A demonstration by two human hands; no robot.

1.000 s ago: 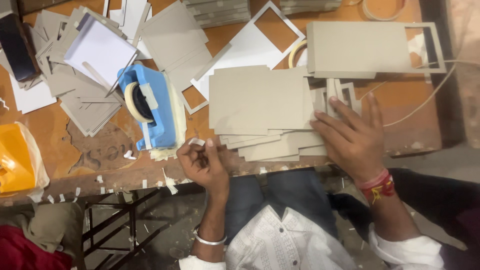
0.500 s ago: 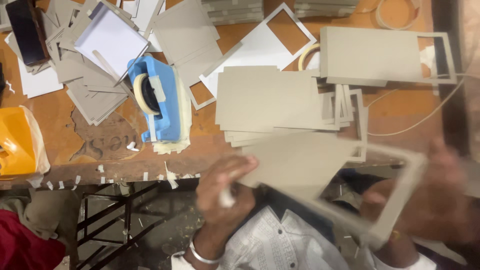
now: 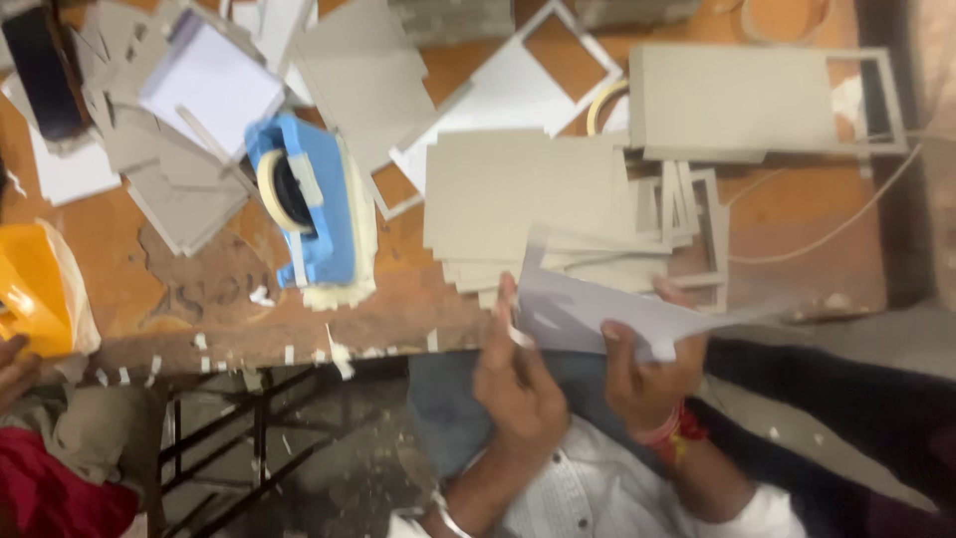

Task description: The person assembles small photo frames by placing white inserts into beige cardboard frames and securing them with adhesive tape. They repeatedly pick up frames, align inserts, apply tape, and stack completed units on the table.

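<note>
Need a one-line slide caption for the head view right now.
Both hands, left and right, hold a white sheet at the table edge, near stacked grey cardboard and a blue tape dispenser.

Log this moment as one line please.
left hand: holds white sheet | right hand: holds same sheet | tape dispenser: on table

Grey cardboard sheets [image 3: 518,194] (plain, unpatterned), a blue tape dispenser [image 3: 319,214], an orange-brown table [image 3: 797,214], a yellow bag [image 3: 30,289]

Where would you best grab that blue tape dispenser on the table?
Take the blue tape dispenser from above, across its two long flat sides. It stands upright on the table, narrow, with the tape roll set in its top, so the sides stay free.
</note>
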